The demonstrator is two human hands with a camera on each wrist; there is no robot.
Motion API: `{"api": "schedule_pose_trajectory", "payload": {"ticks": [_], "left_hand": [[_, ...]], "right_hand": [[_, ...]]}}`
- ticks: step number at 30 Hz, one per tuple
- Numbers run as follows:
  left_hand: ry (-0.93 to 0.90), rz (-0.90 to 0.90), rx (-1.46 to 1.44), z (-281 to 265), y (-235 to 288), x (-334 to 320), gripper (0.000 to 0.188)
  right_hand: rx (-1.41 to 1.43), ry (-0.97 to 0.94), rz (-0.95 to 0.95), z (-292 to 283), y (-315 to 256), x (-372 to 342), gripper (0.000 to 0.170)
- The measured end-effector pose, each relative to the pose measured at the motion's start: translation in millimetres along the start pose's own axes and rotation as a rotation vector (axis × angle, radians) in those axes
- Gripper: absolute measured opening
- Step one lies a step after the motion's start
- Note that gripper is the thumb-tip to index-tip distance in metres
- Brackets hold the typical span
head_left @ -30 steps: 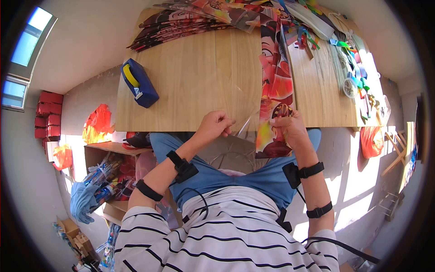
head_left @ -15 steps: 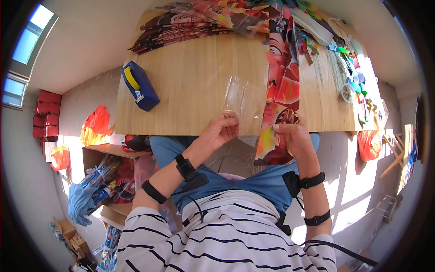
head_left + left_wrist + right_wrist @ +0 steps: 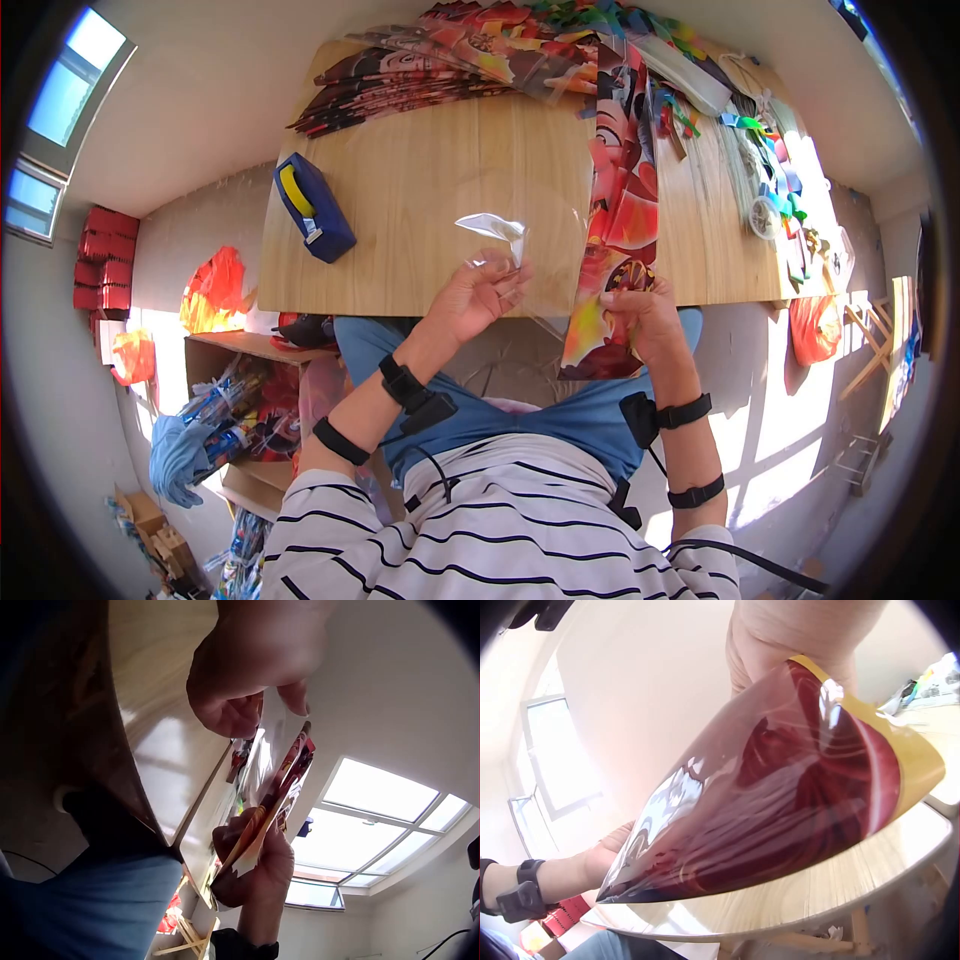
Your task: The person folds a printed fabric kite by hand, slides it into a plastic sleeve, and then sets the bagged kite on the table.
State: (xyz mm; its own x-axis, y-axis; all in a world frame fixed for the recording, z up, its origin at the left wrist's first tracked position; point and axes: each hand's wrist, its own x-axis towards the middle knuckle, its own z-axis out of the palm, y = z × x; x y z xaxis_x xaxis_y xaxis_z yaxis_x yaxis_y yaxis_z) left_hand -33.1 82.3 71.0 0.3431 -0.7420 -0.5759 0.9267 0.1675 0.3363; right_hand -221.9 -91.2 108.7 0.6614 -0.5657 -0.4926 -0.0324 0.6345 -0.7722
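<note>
A long red and yellow printed film strip (image 3: 625, 200) runs down the table and over its near edge. My right hand (image 3: 650, 322) pinches the strip's lower end, thumb on top; in the right wrist view the glossy printed film (image 3: 780, 780) covers most of that hand (image 3: 802, 637). To the left, my left hand (image 3: 478, 300) has its fingers curled on thin clear film (image 3: 492, 226), which shines above the fingertips. In the left wrist view, the left hand (image 3: 251, 667) is above the right hand (image 3: 266, 862) and printed strip (image 3: 281, 791).
A blue tape dispenser (image 3: 314, 208) with yellow tape stands at the table's left. Stacked printed strips (image 3: 400, 85) lie along the back. Ribbons (image 3: 775, 150) and a clear reel (image 3: 764, 217) are on the right. A cardboard box (image 3: 250, 345) of packets stands below left.
My left hand has risen to the clear film and taken hold of it; the film's shiny part has since folded leftward. My right hand keeps its pinch on the printed strip.
</note>
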Motion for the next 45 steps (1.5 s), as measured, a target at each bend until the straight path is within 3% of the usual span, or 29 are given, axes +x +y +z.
{"api": "schedule_pose_trajectory", "payload": {"ticks": [3,6,9,12,15,20,27,30,33,45], "left_hand": [[-0.104,-0.080,0.110,-9,-9,15,0.027],[-0.114,-0.025,0.200,-22,-10,28,0.025],[-0.065,0.001,0.224,-21,-9,28,0.021],[-0.015,0.019,0.239,-16,-1,29,0.019],[0.042,0.108,0.216,-11,2,32,0.017],[0.010,0.068,0.162,4,6,36,0.013],[-0.041,0.029,0.110,12,-5,37,0.011],[-0.056,0.065,0.140,15,-7,33,0.012],[0.066,0.022,0.073,24,2,21,0.013],[-0.044,0.171,0.103,1,10,33,0.012]], "right_hand": [[0.056,-0.026,-0.014,2,3,2,0.033],[0.061,-0.007,-0.003,7,3,-1,0.033],[0.092,0.006,-0.017,-1,7,1,0.035],[0.077,-0.021,-0.146,-18,-9,-7,0.034],[-0.130,-0.020,-0.221,-24,-26,-31,0.031],[-0.430,-0.150,-0.312,-23,-5,-46,0.032],[-0.297,-0.226,-0.188,2,29,-19,0.026],[-0.187,-0.180,-0.244,13,24,-12,0.023],[-0.187,-0.178,-0.282,9,21,-11,0.025],[-0.142,-0.188,-0.281,3,14,-20,0.031]]}}
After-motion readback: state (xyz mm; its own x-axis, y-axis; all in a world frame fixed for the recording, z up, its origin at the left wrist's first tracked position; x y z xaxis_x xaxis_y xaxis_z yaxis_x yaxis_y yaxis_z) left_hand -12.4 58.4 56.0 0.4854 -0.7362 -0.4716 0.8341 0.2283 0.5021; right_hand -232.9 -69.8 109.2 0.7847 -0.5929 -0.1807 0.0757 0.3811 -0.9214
